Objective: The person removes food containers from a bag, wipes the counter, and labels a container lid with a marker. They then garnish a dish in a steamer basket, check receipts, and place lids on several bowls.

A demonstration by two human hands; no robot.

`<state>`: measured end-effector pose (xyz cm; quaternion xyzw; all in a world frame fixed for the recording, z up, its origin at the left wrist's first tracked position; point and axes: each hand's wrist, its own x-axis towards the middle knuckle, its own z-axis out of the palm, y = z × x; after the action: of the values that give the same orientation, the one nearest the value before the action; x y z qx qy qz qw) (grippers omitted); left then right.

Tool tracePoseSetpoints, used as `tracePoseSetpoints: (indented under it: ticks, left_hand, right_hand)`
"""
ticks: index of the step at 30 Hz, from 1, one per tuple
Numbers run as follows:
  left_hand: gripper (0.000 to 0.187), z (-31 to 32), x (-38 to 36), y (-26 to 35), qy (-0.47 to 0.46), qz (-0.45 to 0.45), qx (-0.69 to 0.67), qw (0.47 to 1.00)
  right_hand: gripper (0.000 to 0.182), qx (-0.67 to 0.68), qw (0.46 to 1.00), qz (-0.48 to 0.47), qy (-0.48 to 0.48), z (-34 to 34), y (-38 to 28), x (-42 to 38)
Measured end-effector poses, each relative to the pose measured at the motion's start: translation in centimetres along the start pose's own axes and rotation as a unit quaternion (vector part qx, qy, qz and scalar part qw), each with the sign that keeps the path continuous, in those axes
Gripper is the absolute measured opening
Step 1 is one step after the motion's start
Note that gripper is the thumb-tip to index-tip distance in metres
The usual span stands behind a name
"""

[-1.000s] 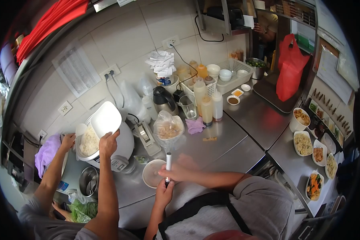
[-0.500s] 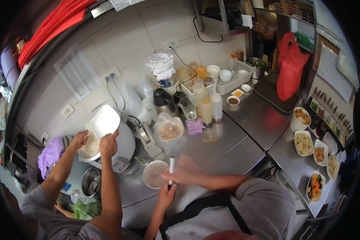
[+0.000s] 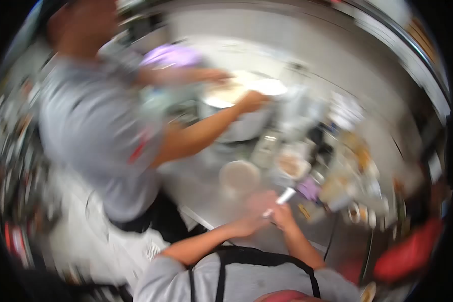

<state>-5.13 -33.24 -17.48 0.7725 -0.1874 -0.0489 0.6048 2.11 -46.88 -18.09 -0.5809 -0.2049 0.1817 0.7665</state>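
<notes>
Everything is smeared by motion. My right hand (image 3: 284,217) is closed around a white marker pen (image 3: 286,195), which slants up to the right over the steel counter. Alongside it, my left hand (image 3: 251,220) overlaps the pen's lower end, its fingers too blurred to read. Just beyond my hands stands a round pale bowl (image 3: 240,177). A co-worker in a grey shirt (image 3: 93,116) stands at my left, both hands at a large rice cooker (image 3: 244,123), with a white container (image 3: 271,87) in one hand.
Right of the bowl are a small grey device (image 3: 267,148), a bagged bowl of food (image 3: 293,165) and a purple cloth (image 3: 309,188). Squeeze bottles (image 3: 350,168) crowd the counter further right, near a red bag (image 3: 410,251). The co-worker's body borders my left side.
My view has swung left, bringing the co-worker's upper body into sight. The pen now tilts rightward instead of standing upright. The co-worker's hands remain at the rice cooker.
</notes>
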Motion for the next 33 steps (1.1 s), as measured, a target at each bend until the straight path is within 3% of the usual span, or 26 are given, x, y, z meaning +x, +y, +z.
tracePoseSetpoints:
  ticks: [1,2,4,5,7,8,14,17,20,23,26,29,31,33]
  left_hand:
    - [0.022,0.4,-0.3,0.1,0.036,0.019,0.022,0.999]
    - [0.025,0.9,-0.9,-0.7,0.066,0.028,0.048,0.996]
    - [0.026,1.1,-2.5,-0.5,0.089,0.006,-0.032,0.996]
    - [0.026,0.9,-3.8,0.0,0.113,0.005,-0.048,0.992]
    - [0.027,-0.3,-5.3,1.8,0.134,0.009,-0.056,0.989]
    - [0.029,-0.8,-5.9,2.0,0.139,-0.06,-0.045,0.987]
    - [0.03,-3.1,-8.9,2.3,0.148,-0.112,-0.021,0.982]
    - [0.03,-4.2,-10.0,1.1,0.174,-0.104,-0.042,0.978]
    - [0.031,-5.6,-11.3,1.4,0.216,-0.027,-0.012,0.976]
    - [0.031,-7.0,-12.2,1.9,0.183,-0.087,-0.007,0.979]
    - [0.03,-7.5,-12.3,1.2,0.136,-0.082,-0.026,0.987]
    - [0.029,-7.8,-12.1,2.3,0.044,-0.141,-0.217,0.965]
    - [0.027,-8.5,-12.1,4.2,0.042,-0.131,-0.246,0.96]
    - [0.024,-8.5,-11.6,5.6,0.027,-0.132,-0.289,0.948]
  right_hand:
    - [0.025,0.029,0.999,0.039,-0.007,1.0,-1.1,0.0]
    - [0.019,0.039,0.995,-0.015,-0.087,1.4,-1.3,0.2]
    - [0.022,0.003,0.983,-0.038,-0.181,2.3,-1.1,0.8]
    - [0.025,-0.013,0.98,-0.004,-0.197,2.5,-0.6,0.7]
    - [0.029,-0.037,0.977,0.033,-0.208,3.0,-0.1,1.4]
    - [0.034,-0.06,0.98,-0.001,-0.189,3.7,0.6,1.6]
    - [0.031,-0.061,0.967,0.032,-0.245,8.6,-0.4,1.7]
    - [0.027,-0.04,0.959,0.048,-0.276,10.7,-0.2,1.8]
    - [0.025,-0.045,0.95,0.049,-0.304,12.5,0.0,2.2]
    - [0.023,-0.071,0.949,0.04,-0.305,13.9,-0.1,2.4]
    - [0.02,-0.07,0.952,0.023,-0.296,14.8,0.0,2.6]
    - [0.018,-0.062,0.952,-0.024,-0.298,15.4,-0.7,2.7]
    - [0.018,-0.064,0.955,-0.072,-0.282,15.3,-1.9,2.8]
    - [0.017,-0.099,0.959,-0.059,-0.258,15.9,-4.5,2.1]
